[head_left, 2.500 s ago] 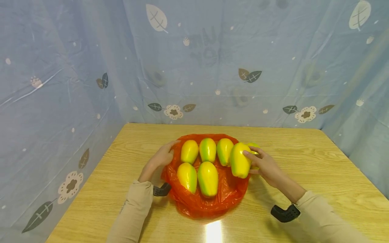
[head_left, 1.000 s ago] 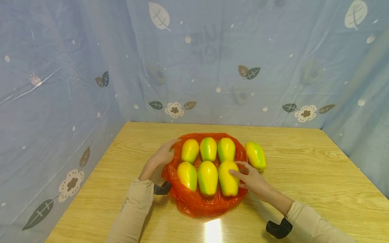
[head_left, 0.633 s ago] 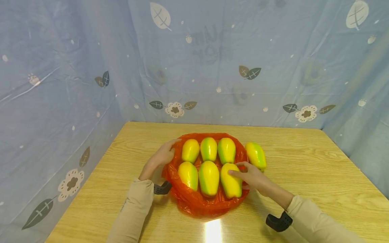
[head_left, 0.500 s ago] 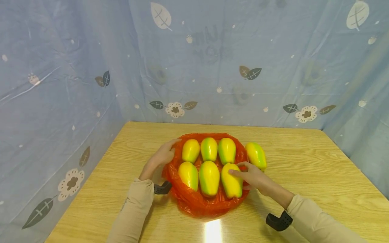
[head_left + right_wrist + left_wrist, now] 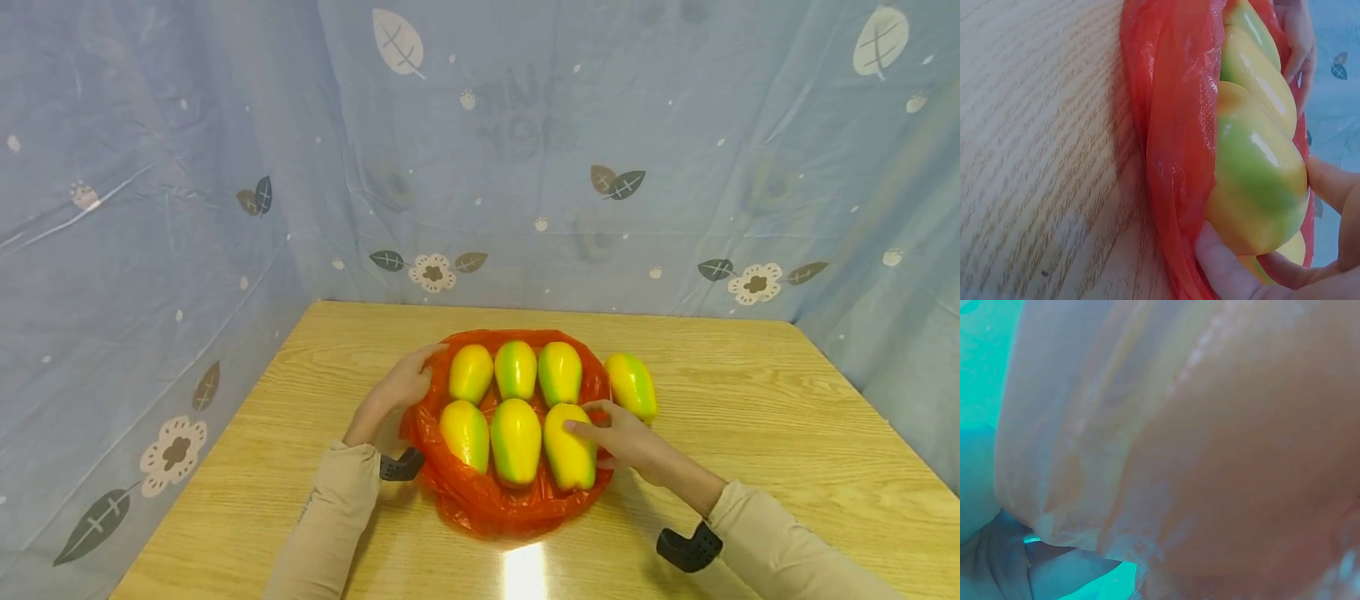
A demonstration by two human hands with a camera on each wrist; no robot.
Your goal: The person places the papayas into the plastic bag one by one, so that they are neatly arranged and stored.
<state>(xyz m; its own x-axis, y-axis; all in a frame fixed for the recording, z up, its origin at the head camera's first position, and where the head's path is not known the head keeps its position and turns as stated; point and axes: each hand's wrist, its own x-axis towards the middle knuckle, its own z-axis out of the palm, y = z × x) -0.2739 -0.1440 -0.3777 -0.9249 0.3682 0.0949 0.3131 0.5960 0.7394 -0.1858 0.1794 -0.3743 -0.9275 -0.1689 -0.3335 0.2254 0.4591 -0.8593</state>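
Note:
A red plastic bag (image 5: 491, 500) lies spread open on the table, with several glossy yellow-green papayas inside in two rows. My right hand (image 5: 626, 437) holds the front-right papaya (image 5: 570, 454) with thumb and fingers around it. Up close in the right wrist view, that papaya (image 5: 1260, 175) sits behind the red plastic edge, between thumb and fingers. At the bag's left rim, my left hand (image 5: 405, 383) grips the plastic. Blurred plastic (image 5: 1210, 456) fills most of the left wrist view, with part of the left hand's fingers (image 5: 1066, 575) showing beneath it.
One more papaya (image 5: 632, 386) lies on the table just outside the bag's right side. The wooden table (image 5: 750, 417) meets a blue patterned curtain (image 5: 540, 167) at the back and sides. Each wrist carries a black camera mount (image 5: 690, 547).
My right hand has carried a papaya from the bag's right rim left and down into the front row, then shifted it slightly right. The left hand stays at the rim.

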